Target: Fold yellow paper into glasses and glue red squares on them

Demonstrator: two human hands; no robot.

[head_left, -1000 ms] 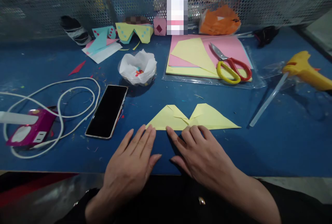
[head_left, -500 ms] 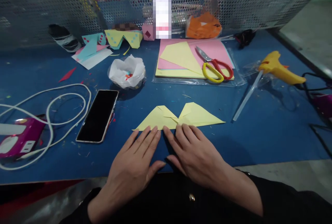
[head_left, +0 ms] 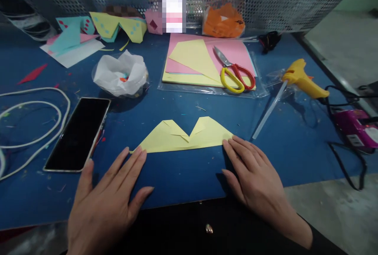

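A folded sheet of yellow paper point(head_left: 206, 133) lies flat on the blue table, with two raised peaks and a notch between them on its far side. At its left end rest the fingertips of my left hand point(head_left: 109, 196), fingers spread and thumb apart. My right hand point(head_left: 254, 168) presses its stretched fingertips on the right end of the paper's near edge. Neither hand grasps anything.
Beyond the paper lie scissors point(head_left: 236, 80) on coloured sheets point(head_left: 177, 78) in a clear sleeve. A paper-lined bowl point(head_left: 118, 76), a phone point(head_left: 78, 135) and a white cable point(head_left: 69, 105) are left. A yellow glue gun point(head_left: 304, 80) lies right, and folded paper butterflies point(head_left: 103, 26) stand behind.
My hands have slid apart along the paper's near edge, from its middle to its two ends. The view has shifted slightly to the right.
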